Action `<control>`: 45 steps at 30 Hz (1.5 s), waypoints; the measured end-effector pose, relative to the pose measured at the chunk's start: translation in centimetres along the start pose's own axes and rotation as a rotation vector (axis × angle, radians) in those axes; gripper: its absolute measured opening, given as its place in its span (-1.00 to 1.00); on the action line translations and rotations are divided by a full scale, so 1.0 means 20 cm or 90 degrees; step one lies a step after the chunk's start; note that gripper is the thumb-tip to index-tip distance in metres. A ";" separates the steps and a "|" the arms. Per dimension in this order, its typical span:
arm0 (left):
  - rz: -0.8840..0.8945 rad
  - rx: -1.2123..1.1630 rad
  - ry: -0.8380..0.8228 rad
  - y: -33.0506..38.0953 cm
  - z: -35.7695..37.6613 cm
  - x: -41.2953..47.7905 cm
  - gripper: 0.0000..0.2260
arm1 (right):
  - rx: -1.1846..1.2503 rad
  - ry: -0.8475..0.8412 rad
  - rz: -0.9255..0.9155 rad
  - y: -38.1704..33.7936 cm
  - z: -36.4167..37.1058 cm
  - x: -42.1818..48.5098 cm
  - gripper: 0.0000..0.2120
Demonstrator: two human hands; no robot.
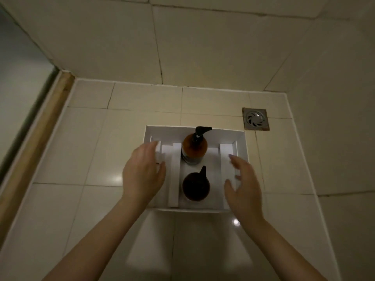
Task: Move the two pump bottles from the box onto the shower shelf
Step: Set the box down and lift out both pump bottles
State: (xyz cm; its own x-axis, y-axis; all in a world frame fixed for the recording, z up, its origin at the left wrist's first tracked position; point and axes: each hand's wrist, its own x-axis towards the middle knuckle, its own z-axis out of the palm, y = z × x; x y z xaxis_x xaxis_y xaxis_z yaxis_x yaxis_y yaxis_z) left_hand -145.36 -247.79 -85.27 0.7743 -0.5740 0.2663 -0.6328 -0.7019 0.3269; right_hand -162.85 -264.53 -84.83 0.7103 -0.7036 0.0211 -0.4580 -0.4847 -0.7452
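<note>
A white open box (241, 138) lies on the tiled shower floor. Two amber pump bottles with black pumps stand upright inside it, one behind the other: the far bottle (194, 149) and the near bottle (195, 186). My left hand (143, 173) hovers over the box's left side, fingers spread, holding nothing. My right hand (244, 183) hovers over the right side, fingers apart, also with nothing in it. Neither hand touches a bottle. No shelf is in view.
White cardboard dividers (174, 175) flank the bottles inside the box. A square metal floor drain (255, 118) sits at the back right. Tiled walls close the corner behind and to the right. A wooden threshold (40, 142) runs along the left.
</note>
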 end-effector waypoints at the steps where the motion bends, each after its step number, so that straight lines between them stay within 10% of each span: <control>1: 0.006 -0.040 -0.045 0.05 0.02 0.03 -0.48 | 0.044 -0.090 0.055 -0.02 0.04 -0.01 -0.32; 4: -0.053 -0.176 -0.190 0.17 0.12 0.17 -0.33 | 0.013 -0.275 0.115 -0.03 0.18 -0.02 -0.22; 9: -0.065 -0.252 -0.314 0.23 0.23 0.30 -0.20 | -0.006 -0.292 0.115 -0.04 0.32 0.00 -0.27; 15: -0.042 -0.239 -0.264 0.26 0.29 0.27 -0.35 | -0.071 -0.290 0.102 -0.04 0.31 0.02 -0.55; 28: 0.016 -0.214 -0.297 0.22 0.26 0.13 -0.51 | -0.096 -0.307 0.117 0.06 0.08 0.09 -0.40; 37: 0.012 -0.311 -0.398 0.17 0.26 0.15 -0.12 | -0.059 -0.328 0.128 0.09 0.07 0.06 -0.17; 45: -0.012 -0.284 -0.359 0.20 0.30 0.13 -0.39 | -0.110 -0.345 0.068 0.11 0.07 0.12 -0.25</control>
State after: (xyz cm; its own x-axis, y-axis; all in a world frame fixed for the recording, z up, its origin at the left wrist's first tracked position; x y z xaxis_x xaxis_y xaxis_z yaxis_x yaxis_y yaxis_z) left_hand -145.82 -254.67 -88.74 0.5909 -0.7780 -0.2132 -0.4652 -0.5445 0.6979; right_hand -161.42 -266.47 -87.35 0.8064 -0.4088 -0.4272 -0.5910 -0.5353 -0.6034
